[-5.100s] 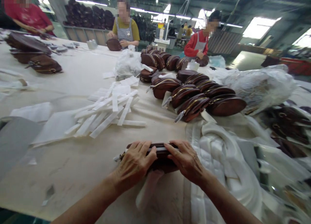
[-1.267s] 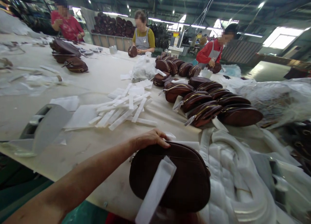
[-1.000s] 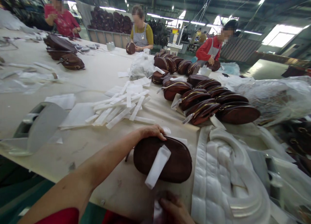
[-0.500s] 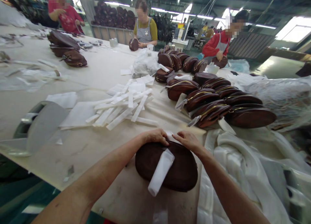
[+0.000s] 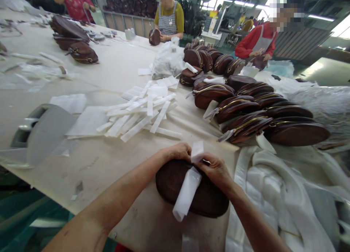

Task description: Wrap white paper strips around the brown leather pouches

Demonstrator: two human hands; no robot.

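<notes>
A dark brown oval bag (image 5: 169,184) lies in front of me at the near edge of the table. Across its upper face rests a white foam strip (image 5: 186,195), rolled at the lower end. My left hand (image 5: 179,152) is closed at the bag's far edge, its fingertips partly hidden. Between thumb and fingers, my right hand (image 5: 214,168) pinches a white foam piece (image 5: 197,152) that stands up beyond that edge. Whether this piece and the strip on the bag are one length, I cannot tell.
Loose white foam strips (image 5: 136,117) lie beyond my left hand, with a grey tape dispenser (image 5: 49,135) farther left. Stacked brown zipped bags (image 5: 246,117) stand at the right, behind bundled white foam (image 5: 273,186). Several co-workers, one in a checked apron (image 5: 167,22), are across the table.
The white foam piece at the bag's far edge now stands higher, and my right hand has closed on it. My view has tilted down, so things beyond the bag appear higher.
</notes>
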